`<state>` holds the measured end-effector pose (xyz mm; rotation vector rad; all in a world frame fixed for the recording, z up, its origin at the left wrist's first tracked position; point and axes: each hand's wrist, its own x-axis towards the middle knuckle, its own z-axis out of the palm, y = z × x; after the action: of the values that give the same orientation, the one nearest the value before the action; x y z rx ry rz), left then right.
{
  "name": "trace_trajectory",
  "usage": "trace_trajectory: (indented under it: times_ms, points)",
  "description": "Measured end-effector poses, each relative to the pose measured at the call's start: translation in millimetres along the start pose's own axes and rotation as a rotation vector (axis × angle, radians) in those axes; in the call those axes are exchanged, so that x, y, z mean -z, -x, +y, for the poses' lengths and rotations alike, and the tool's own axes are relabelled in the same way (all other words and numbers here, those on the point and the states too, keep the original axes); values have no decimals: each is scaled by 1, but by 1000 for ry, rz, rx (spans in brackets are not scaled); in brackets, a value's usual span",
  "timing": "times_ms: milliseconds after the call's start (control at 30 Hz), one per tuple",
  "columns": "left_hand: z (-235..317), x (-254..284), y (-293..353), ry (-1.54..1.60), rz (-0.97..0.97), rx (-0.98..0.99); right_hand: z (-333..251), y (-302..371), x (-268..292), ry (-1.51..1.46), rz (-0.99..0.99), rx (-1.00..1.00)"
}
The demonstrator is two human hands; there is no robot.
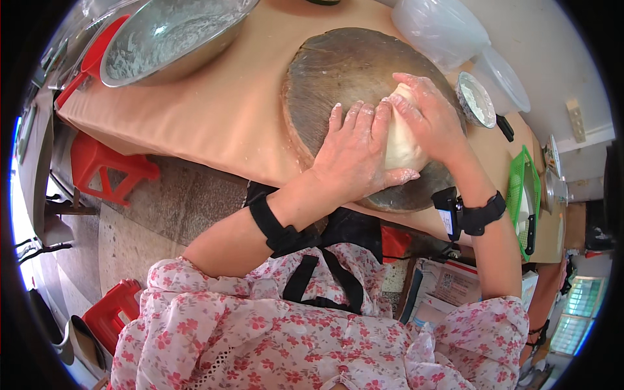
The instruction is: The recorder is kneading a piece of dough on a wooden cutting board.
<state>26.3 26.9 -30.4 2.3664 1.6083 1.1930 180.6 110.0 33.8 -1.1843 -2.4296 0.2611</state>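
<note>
A pale, smooth lump of dough (pixel 402 144) sits on the round wooden board (pixel 338 65), toward its right side. My left hand (pixel 351 153) presses against the dough's left side, its thumb stretched along the near edge and its floury fingers pointing away from me. From the right, my right hand (pixel 430 117) curls over the far part of the dough, with fingertips close to those of the left. Between them the two hands grip the dough, and its underside is hidden.
Right of the board stands a small bowl of white flour (pixel 478 101), beside clear plastic containers (pixel 442 29). A large floury metal bowl (pixel 175 42) and a red dipper (pixel 97 55) are at the far left. A green basket (pixel 520 188) holds a black-handled knife (pixel 532 234).
</note>
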Motion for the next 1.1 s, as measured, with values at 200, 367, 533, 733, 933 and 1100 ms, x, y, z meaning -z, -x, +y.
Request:
trace_trajectory:
  times_ms: [200,367,533,733,933,1100]
  points:
    - [1,1,-5,0,-15,12,26,-12,0,-475,-177,-304]
    - [-1,-6,-6,48,-51,62,30,-3,-4,-476,-50,-383]
    - [-3,-7,-3,19,-90,91,19,13,0,-369,-39,-382]
    - [-3,4,4,-17,-165,65,-14,61,14,-296,205,-225]
    - [3,1,17,177,-22,3,-60,88,12,-124,418,8]
    - [7,10,-13,331,72,-73,-75,80,34,188,518,318]
